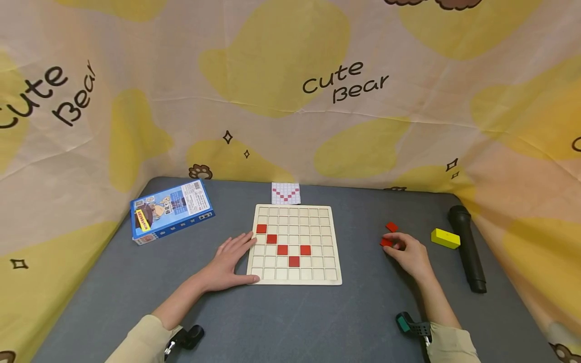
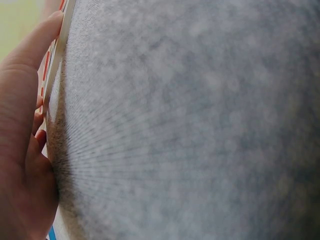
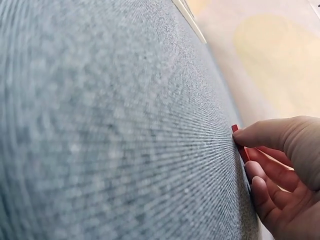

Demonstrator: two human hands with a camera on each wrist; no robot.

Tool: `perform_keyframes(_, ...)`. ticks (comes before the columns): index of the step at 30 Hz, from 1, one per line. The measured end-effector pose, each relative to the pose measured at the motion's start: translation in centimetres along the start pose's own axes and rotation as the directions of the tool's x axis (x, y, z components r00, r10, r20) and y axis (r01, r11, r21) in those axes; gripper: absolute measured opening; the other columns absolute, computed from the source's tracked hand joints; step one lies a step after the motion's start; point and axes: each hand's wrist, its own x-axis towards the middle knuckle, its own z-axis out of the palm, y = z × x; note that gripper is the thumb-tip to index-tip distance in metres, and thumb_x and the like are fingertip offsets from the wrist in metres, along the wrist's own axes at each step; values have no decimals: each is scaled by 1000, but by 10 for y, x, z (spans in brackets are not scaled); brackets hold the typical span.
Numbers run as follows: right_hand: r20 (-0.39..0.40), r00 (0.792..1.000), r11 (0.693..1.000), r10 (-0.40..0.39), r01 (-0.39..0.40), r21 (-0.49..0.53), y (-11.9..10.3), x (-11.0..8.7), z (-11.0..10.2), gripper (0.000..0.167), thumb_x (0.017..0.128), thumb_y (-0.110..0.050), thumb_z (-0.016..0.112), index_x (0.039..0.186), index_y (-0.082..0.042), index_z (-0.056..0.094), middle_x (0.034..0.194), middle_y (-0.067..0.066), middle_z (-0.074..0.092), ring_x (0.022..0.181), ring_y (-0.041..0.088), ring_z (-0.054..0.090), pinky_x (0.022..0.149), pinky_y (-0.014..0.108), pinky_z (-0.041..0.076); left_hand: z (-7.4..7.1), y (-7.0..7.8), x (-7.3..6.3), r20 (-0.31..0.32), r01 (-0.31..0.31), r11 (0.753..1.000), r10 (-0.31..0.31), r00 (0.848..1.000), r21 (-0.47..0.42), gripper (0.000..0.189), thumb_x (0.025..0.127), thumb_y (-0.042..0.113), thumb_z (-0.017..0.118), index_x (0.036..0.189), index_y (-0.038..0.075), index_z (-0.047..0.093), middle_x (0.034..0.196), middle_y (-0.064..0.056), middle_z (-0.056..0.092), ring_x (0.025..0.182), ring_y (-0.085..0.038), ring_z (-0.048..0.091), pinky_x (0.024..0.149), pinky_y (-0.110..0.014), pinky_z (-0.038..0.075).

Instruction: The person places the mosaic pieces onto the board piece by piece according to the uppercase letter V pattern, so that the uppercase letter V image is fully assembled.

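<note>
A cream square grid board [image 1: 317, 272] lies mid-table, with several red square tiles [image 1: 294, 261] set in its cells: a diagonal run down from the left, and one tile up to the right. My left hand [image 1: 227, 264] rests at the board's left edge, fingers spread, thumb on the lower left corner. To the right of the board, my right hand [image 1: 410, 254] pinches a red tile [image 1: 386, 242] between thumb and fingers, low at the tabletop. Just beyond it lies another red tile [image 1: 392, 227]. The right wrist view shows the thumb against the held tile [image 3: 242, 150].
Behind the board lies a small pattern card [image 1: 286, 193] with a V of pink-red squares. A blue box [image 1: 172, 209] sits at the back left. On the right are a yellow block [image 1: 445, 238] and a black microphone [image 1: 467, 249]. Patterned cloth [image 1: 272, 91] hangs behind the table.
</note>
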Motion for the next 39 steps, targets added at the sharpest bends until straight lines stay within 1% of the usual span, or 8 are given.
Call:
perform_keyframes(7,-10,1000,999,-28,28,21,-5,0,1,29,88,-19,74,115,-9,69,82,4,59,69,18,49,58,27,38,0,0,0,0,-1,1000,1,1000,2,94,81,56,71,152,6,34,159,-12,24,145,-35,19,113,-58,8)
perform_keyframes(12,-1,1000,997,-27,27,70,-17,2,6,31,88,-21,75,116,-10,69,82,4,60,71,18,51,60,27,40,0,-1,1,15,10,1000,-10,1000,1,95,81,56,72,153,8,32,160,-9,22,146,-32,17,114,-56,7)
perform_keyframes(17,15,1000,994,-27,25,108,-32,7,16,31,86,-20,76,116,-11,70,81,4,61,71,19,52,61,28,41,1,-1,1,13,5,1000,-5,1000,-7,95,81,57,71,152,7,33,160,-10,23,146,-33,18,113,-57,7)
perform_keyframes(21,47,999,983,-24,15,182,-45,11,28,32,85,-20,77,115,-12,70,81,4,62,73,19,54,62,28,42,1,-2,1,10,5,1000,-5,1000,1,95,81,56,72,152,7,33,160,-10,23,145,-33,18,113,-58,7)
perform_keyframes(25,89,995,962,-39,13,272,-58,15,42,30,85,-19,78,114,-15,71,82,5,63,75,20,56,62,27,44,1,-1,1,19,18,1000,-18,1000,3,95,81,58,71,153,9,33,161,-8,22,146,-32,17,114,-56,6)
perform_keyframes(31,140,987,946,-80,32,321,-78,19,61,29,84,-16,78,112,-15,72,80,4,63,75,20,56,62,27,43,0,0,1,12,14,1000,-14,1000,2,96,80,57,71,152,8,33,160,-10,23,146,-33,18,114,-56,6)
perform_keyframes(36,161,976,941,-147,87,327,-94,20,74,28,83,-14,78,110,-14,72,77,2,64,70,18,56,61,27,43,-1,-1,2,20,20,1000,-20,1000,0,96,80,58,71,153,9,32,161,-9,21,147,-31,16,114,-55,5)
perform_keyframes(39,170,969,945,-180,122,304,-100,21,82,26,83,-13,77,109,-15,72,76,0,63,68,17,55,60,27,42,-1,-1,1,17,14,1000,-14,1000,-2,96,81,58,71,153,8,32,161,-9,22,146,-32,16,114,-56,6)
